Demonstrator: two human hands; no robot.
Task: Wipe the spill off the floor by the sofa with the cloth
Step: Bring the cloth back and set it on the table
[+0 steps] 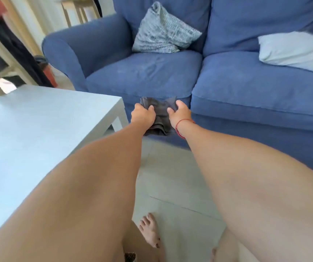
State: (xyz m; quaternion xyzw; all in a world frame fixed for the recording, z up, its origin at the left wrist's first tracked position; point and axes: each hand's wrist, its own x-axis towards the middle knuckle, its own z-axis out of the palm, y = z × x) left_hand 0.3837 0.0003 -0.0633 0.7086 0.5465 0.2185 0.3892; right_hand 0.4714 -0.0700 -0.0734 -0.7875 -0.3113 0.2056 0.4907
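A dark grey cloth (161,114) is held up in the air in front of the blue sofa (227,87), bunched and folded. My left hand (143,115) grips its left side and my right hand (180,113) grips its right side; a red string bracelet circles the right wrist. Both arms stretch forward over the pale tiled floor (172,178) between the table and the sofa. No spill shows on the visible tiles; my arms hide much of the floor.
A white low table (38,125) stands at the left, its corner close to my left hand. A grey patterned cushion (163,31) and a white pillow (294,52) lie on the sofa. My bare foot (150,231) stands on the tiles below.
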